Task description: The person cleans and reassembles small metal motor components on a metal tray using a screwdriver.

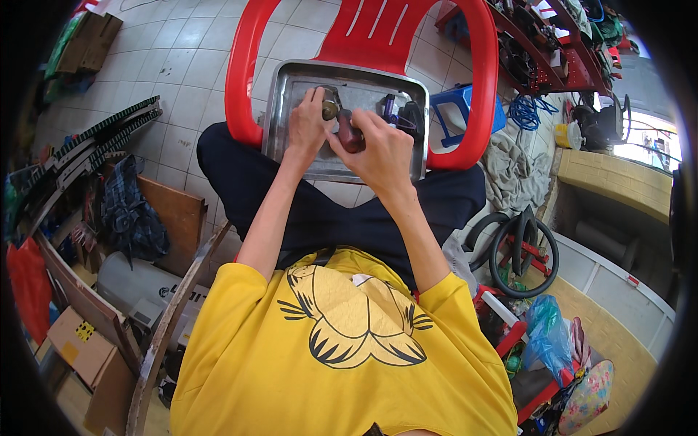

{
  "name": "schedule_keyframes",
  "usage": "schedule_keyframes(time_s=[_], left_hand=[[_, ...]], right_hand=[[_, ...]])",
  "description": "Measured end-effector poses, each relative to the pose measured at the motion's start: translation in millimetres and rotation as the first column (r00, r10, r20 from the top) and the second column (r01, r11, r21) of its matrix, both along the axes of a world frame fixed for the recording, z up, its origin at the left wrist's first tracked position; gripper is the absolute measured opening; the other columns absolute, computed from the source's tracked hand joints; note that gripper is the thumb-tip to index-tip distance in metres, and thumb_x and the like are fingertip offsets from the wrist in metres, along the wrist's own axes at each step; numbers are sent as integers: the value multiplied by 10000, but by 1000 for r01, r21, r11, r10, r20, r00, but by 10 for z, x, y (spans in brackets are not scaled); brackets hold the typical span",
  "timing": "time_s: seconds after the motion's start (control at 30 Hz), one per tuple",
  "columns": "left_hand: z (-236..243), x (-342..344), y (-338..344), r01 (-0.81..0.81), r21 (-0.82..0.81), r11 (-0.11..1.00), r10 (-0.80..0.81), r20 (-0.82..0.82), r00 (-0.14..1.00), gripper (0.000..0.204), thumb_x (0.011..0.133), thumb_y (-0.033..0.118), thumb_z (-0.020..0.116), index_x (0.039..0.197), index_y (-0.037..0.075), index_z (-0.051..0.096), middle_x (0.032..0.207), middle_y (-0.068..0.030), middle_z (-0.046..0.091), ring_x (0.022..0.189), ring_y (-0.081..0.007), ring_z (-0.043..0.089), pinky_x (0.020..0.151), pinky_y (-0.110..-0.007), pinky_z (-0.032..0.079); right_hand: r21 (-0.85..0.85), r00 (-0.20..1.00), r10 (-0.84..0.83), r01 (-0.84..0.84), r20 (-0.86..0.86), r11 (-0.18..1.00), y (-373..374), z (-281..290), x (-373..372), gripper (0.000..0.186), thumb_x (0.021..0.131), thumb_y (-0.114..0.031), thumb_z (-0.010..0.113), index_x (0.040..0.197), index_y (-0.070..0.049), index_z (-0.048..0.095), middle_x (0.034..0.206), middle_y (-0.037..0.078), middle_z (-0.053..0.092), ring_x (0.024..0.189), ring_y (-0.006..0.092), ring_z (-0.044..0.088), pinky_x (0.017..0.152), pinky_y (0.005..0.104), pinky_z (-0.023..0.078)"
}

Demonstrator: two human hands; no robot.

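On the red chair's seat, in front of my knees, lies a shallow metal tray (276, 138). Over its left half my left hand (307, 123) is closed against a round, brass-coloured metal part (331, 109); its fingertips are partly hidden. My right hand (379, 149) grips a dark reddish-brown block (350, 134) between thumb and fingers, close beside the round part. I cannot tell whether the two pieces touch. Just beyond the right hand, a small purple cylinder (390, 107) stands in the tray next to a black object (411, 118).
The red plastic chair (243, 80) has armrests on both sides of the tray. A blue stool (472, 109) stands right of it, near a coil of blue cable (525, 112). Red shelves (542, 62) hold parts at far right. Wheels (523, 251) and boxes (80, 345) lie around.
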State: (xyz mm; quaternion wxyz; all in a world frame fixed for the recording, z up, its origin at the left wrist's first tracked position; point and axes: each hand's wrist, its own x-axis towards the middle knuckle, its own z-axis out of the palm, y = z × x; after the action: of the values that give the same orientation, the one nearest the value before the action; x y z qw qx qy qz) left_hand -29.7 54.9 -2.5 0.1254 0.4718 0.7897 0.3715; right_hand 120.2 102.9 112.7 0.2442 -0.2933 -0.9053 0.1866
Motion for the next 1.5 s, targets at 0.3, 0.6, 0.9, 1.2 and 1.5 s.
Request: schedule_keyframes(time_s=[0.3, 0.6, 0.9, 1.2, 1.5], left_hand=[[-11, 16, 46, -5, -22, 1000, 5, 3, 1000, 463, 743, 110, 811, 1111, 34, 540, 1088, -183, 623, 951, -466, 659, 763, -539, 551], [2, 10, 23, -26, -50, 998, 27, 7, 1000, 431, 744, 122, 797, 1080, 18, 546, 1072, -189, 620, 972, -458, 642, 788, -514, 538], [-33, 18, 26, 29, -51, 998, -31, -34, 999, 497, 729, 24, 783, 1164, 30, 543, 1109, -191, 605, 936, -471, 661, 772, -540, 554], [-16, 27, 32, 1, -81, 997, -1, -2, 1000, 524, 710, 17, 791, 1171, 33, 544, 1121, -189, 607, 971, -474, 652, 796, -536, 550], [-55, -10, 14, -41, -58, 997, 40, -13, 999, 414, 751, 105, 793, 1072, 17, 547, 1069, -187, 618, 970, -455, 643, 779, -518, 531]], right_hand=[[-140, 989, 122, -110, 80, 984, 56, -37, 95, 278, 865, -331, 775, 1088, -191, 689, 746, 16, 642, 628, 265, 668, 567, 390, 503], [-171, 986, 147, -133, 72, 976, -20, -8, 179, 422, 819, -337, 839, 1174, -154, 704, 856, 61, 643, 694, 280, 673, 601, 372, 524], [15, 997, -23, 22, 73, 1000, 59, -83, 109, 434, 811, -498, 815, 934, -122, 638, 873, 37, 592, 618, 259, 654, 529, 361, 494], [-134, 993, 87, -96, -76, 986, 134, -139, 202, 264, 808, -194, 856, 1001, -98, 705, 1079, 21, 659, 682, 209, 701, 607, 309, 554], [-188, 986, 146, -158, -76, 969, 70, -25, 184, 333, 799, -257, 872, 1049, -96, 723, 958, 43, 675, 703, 236, 699, 658, 334, 560]])
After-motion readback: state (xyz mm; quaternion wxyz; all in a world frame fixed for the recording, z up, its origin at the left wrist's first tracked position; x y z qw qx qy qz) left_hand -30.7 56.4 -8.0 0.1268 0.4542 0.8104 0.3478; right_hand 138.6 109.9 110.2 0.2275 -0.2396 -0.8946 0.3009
